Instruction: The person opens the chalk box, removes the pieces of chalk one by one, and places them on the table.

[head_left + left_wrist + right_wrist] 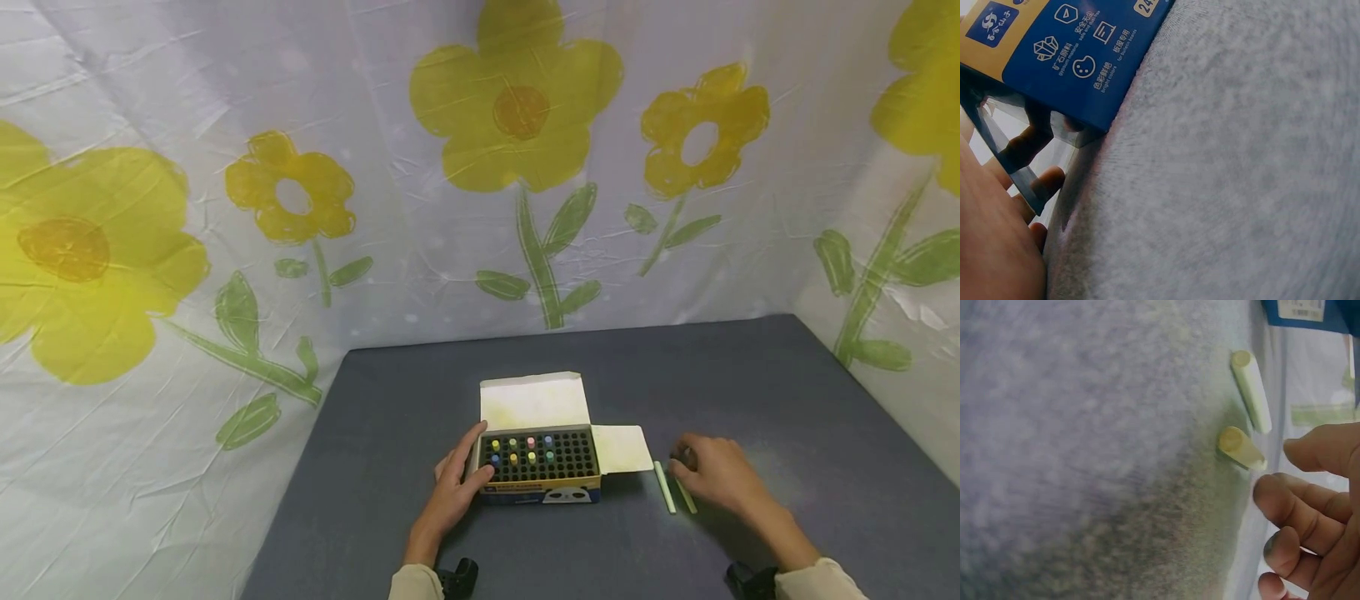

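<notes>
1. An open chalk box (pixel 540 467) is seen near the front middle of the grey table (pixel 750 375), with its lid flap folded up at the back and a side flap spread flat to the right.
2. Inside the box a black grid of holes is shown; coloured chalk ends (pixel 521 451) (yellow, green, pink, blue) fill some holes in the left and middle part, while the other holes look dark.
3. The blue and yellow side of the box (pixel 1072 50) is shown close up in the left wrist view, printed with white icons and text.
4. The left hand (pixel 457 483) is laid against the left side of the box, with the thumb curled over its front left edge and the fingers along the side wall, so the box is gripped.
5. Two pale green chalk sticks (pixel 664 487) are seen lying on the table just right of the box, side by side and nearly parallel.
6. In the right wrist view the chalk sticks (pixel 1250 390) are shown just apart from each other.
7. The right hand (pixel 716 475) is rested beside the sticks with loosely bent fingers (pixel 1285 503); nothing is held by it, and whether a fingertip touches the nearer stick cannot be told.
8. The two hands are kept well apart, one on each side of the box.
9. A white cloth with yellow flowers (pixel 517 108) is hung behind and beside the table.
</notes>
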{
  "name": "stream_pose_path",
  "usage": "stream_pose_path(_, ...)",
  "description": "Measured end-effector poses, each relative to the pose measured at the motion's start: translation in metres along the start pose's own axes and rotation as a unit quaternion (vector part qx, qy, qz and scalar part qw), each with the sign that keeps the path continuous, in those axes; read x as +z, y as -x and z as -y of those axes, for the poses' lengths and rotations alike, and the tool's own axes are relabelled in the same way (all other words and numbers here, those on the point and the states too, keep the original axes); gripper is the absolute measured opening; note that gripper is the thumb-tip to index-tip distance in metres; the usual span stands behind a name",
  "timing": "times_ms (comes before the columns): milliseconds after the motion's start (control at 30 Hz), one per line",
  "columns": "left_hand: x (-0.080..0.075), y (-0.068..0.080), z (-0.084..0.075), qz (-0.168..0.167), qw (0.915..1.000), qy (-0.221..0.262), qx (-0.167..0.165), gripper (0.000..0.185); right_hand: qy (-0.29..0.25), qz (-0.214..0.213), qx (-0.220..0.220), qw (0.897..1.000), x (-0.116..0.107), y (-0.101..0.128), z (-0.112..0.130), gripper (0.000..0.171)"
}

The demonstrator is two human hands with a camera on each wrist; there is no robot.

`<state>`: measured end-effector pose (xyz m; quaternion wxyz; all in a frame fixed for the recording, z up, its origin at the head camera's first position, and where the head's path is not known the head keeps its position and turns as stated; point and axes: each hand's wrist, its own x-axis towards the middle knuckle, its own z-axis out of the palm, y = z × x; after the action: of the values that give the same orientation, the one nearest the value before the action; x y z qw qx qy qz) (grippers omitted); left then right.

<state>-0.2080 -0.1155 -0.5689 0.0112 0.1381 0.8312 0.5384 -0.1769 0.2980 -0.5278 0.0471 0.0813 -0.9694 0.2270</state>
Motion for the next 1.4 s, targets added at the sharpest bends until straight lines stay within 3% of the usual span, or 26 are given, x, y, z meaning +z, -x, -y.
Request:
stream_pose_path(200, 0.000, 0.000, 0.001, -0.002, 1.0000, -0.008, -0.001, 0.061, -0.050, -0.078, -0.016, 0.996, -0.006, -0.001, 0.005, 0.025)
stream_pose_path(333, 0.000, 0.000, 0.000, 0.000, 1.0000, -0.007, -0.004, 0.061, -0.107, -0.149, -0.046, 0.982, -0.005, -0.002, 0.011, 0.029)
stream_pose_path(467, -0.001, 0.001, 0.000, 0.000, 1.0000, -0.005, -0.003, 0.061, -0.168, -0.181, -0.060, 0.967, -0.001, -0.003, 0.020, 0.030)
stream_pose_path(633, -0.001, 0.001, 0.000, -0.001, 1.0000, -0.002, -0.006, 0.060, -0.207, -0.179, -0.074, 0.959, 0.004, -0.005, 0.033, 0.030)
stream_pose_path(1000, 0.000, 0.001, 0.000, 0.001, 0.9999, -0.008, -0.012, 0.059, -0.221, -0.215, -0.110, 0.945, 0.018, -0.015, 0.056, 0.032)
stream_pose_path(1200, 0.000, 0.001, 0.001, 0.003, 0.9998, -0.007, -0.017, 0.059, -0.241, -0.183, -0.090, 0.949, 0.020, -0.018, 0.071, 0.028)
stream_pose_path(1400, 0.000, -0.001, 0.002, 0.010, 0.9998, 0.004, -0.015, 0.059, -0.244, -0.146, -0.109, 0.952, 0.024, -0.024, 0.088, 0.029)
